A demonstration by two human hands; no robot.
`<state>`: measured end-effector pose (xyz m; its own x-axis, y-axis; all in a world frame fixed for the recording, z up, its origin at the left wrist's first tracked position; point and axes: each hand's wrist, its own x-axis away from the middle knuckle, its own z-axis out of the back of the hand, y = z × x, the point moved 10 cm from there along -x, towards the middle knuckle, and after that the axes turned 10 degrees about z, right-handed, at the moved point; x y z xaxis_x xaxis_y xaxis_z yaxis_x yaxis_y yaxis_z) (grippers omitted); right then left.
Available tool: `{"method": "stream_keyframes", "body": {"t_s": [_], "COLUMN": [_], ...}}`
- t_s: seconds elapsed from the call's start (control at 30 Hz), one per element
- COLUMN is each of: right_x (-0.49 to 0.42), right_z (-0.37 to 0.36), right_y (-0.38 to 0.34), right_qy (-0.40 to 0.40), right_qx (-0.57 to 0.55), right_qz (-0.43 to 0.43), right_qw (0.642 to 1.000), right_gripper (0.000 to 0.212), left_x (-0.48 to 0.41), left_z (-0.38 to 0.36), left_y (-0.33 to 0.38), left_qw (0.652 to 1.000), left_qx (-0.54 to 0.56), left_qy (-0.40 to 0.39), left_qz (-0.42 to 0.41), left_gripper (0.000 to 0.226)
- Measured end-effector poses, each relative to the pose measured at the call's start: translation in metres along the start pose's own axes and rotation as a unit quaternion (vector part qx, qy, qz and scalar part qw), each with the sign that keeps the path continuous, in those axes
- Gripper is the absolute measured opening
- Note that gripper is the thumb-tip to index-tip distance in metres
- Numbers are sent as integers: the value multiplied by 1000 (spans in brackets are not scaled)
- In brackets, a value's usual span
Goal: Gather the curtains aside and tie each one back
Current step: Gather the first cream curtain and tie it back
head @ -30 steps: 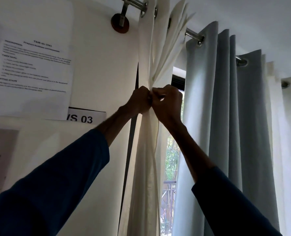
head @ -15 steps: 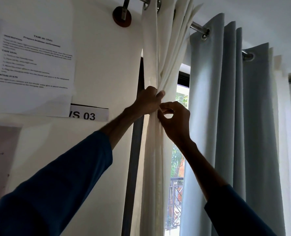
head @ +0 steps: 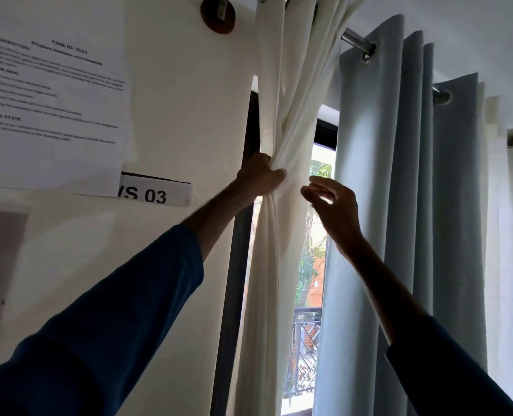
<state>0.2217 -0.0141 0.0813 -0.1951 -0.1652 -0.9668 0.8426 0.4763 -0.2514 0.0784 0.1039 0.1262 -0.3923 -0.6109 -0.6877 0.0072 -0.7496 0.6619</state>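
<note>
A white curtain (head: 282, 265) hangs bunched into a narrow bundle at the left end of the metal rod (head: 355, 43). My left hand (head: 259, 178) grips the bundle at its pinched waist, thumb over the folds. My right hand (head: 331, 205) hovers just right of the bundle, fingers loosely curled, holding nothing and not touching the cloth. To the right a grey-blue curtain (head: 399, 205) hangs in loose pleats from the same rod. I cannot make out a tie-back.
A wall at the left carries a printed task sheet (head: 51, 115) and a label reading "VS 03" (head: 156, 193). The dark window frame (head: 237, 265) runs down behind the white curtain. Between the curtains the window shows trees and a balcony railing (head: 304, 340).
My right hand has let go of the white curtain and drawn away to the right. My left hand keeps its grip on the bundle. The view has shifted upward and closer.
</note>
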Motion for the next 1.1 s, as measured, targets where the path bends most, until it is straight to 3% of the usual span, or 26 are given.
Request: {"method": "stream_keyframes", "body": {"t_s": [0.1,0.13,0.2,0.27,0.43,0.53,0.7,0.93,1.1], "right_x": [-7,-8,-10,-13,-10,-5,-8,-9,8], "right_z": [-8,-17,-35,-40,-57,-60,-28,-5,-9], "right_y": [47,56,55,49,51,55,58,39,32], "right_qy": [-28,-53,-116,-120,-118,-142,-56,-10,-3], "right_qx": [-99,-158,-259,-275,-320,-269,-163,-41,84], "right_qz": [-165,-198,-209,-197,-210,-222,-179,-146,-125], "right_qw": [981,966,936,933,916,926,968,988,989], "right_gripper": [90,97,77,49,53,50,51,38,41], "left_x": [4,5,6,6,1,-3,4,22,36], "left_z": [-6,-7,-7,-5,3,8,14,7,-4], "left_y": [6,7,5,2,-5,-11,-2,8,-1], "left_qw": [995,992,986,978,977,993,985,967,958], "left_qx": [66,86,117,152,150,36,-161,-223,-259], "left_qy": [-68,-90,-120,-140,-152,-113,19,99,102], "left_qz": [-2,4,19,31,27,22,-52,-72,-72], "left_gripper": [18,20,24,30,43,59,43,37,34]}}
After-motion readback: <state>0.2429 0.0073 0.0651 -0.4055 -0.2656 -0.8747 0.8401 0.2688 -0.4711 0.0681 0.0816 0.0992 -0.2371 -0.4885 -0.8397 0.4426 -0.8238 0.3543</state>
